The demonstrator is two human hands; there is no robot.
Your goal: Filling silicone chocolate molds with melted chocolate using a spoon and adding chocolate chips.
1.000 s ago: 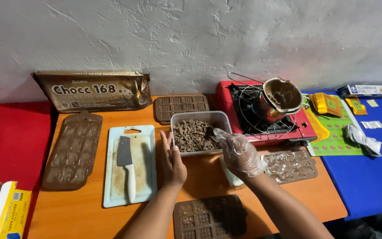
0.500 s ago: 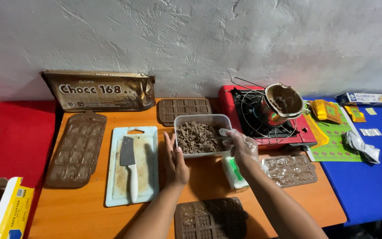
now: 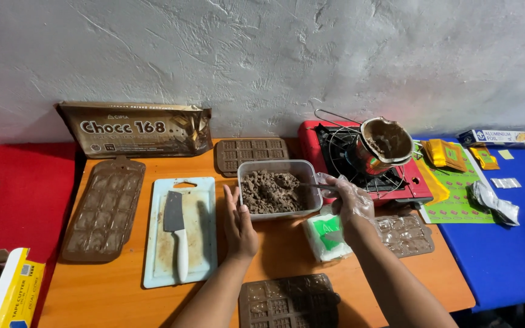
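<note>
While our left hand (image 3: 240, 226) stands open and flat, fingers up, just beside the near-left wall of the clear plastic tub (image 3: 279, 189), our right hand (image 3: 349, 203), in a thin clear glove, is closed around the handle of a metal spoon (image 3: 302, 184) whose bowl reaches into the tub from the right. The tub sits straight ahead of both hands on the orange table (image 3: 123, 297), its long axis running left to right, filled with chopped brown chocolate (image 3: 268, 193). Our left hand is the nearer to the tub wall, though we cannot quite tell whether it touches. The spoon lies roughly along the tub's long axis, handle toward the right.

Against the wall at the back left lies a long brown bag (image 3: 135, 129) with pale lettering, its length running left to right. Just beside the tub's near-right corner, under our right wrist, lies a small white packet with a green panel (image 3: 325, 235). At the near-left corner stands a yellow and white carton (image 3: 12, 293). On the blue surface to the right lie gold wrappers (image 3: 448, 153), a long narrow blue and white box (image 3: 497, 136) at the back, and a green printed sheet (image 3: 460, 194). Left of the tub, a cleaver (image 3: 177, 234) rests on a pale cutting board (image 3: 180, 231); a red stove (image 3: 363, 161) with a pot (image 3: 384, 144) stands behind right.
</note>
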